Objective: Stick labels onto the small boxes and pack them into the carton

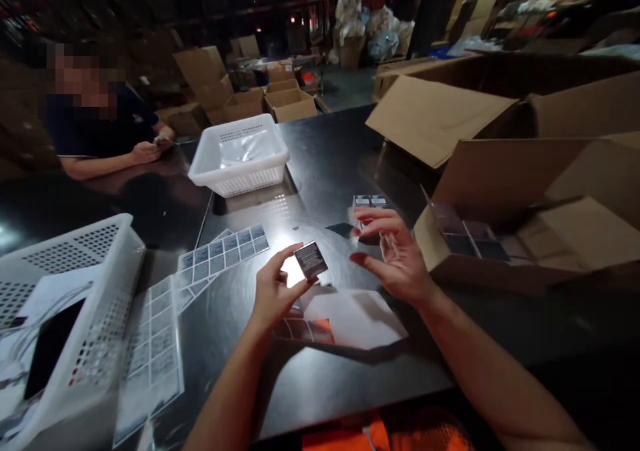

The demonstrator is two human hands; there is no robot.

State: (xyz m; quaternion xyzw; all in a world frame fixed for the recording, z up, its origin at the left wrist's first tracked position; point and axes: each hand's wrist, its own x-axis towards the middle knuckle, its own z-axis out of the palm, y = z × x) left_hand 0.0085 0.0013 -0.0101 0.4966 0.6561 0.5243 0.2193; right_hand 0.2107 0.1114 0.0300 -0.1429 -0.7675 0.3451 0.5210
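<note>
Pinching small dark box (311, 259) in left hand (274, 291) fingertips; right hand (395, 254) spread, empty, above black table (325, 157).

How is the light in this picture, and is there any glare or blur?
Head view: dim room, dark background; bright glare on the shiny black table behind the small box held in the left hand; right hand slightly blurred; edges bent by the wide lens.

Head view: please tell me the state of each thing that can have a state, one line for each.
Left hand: shut on small dark square box.
Right hand: open, holding nothing.
Brown cardboard carton at right: flaps open, dark boxes inside.
White plastic basket in the middle: upright, clear plastic inside.
Label sheets: lying flat on dark table.
</note>
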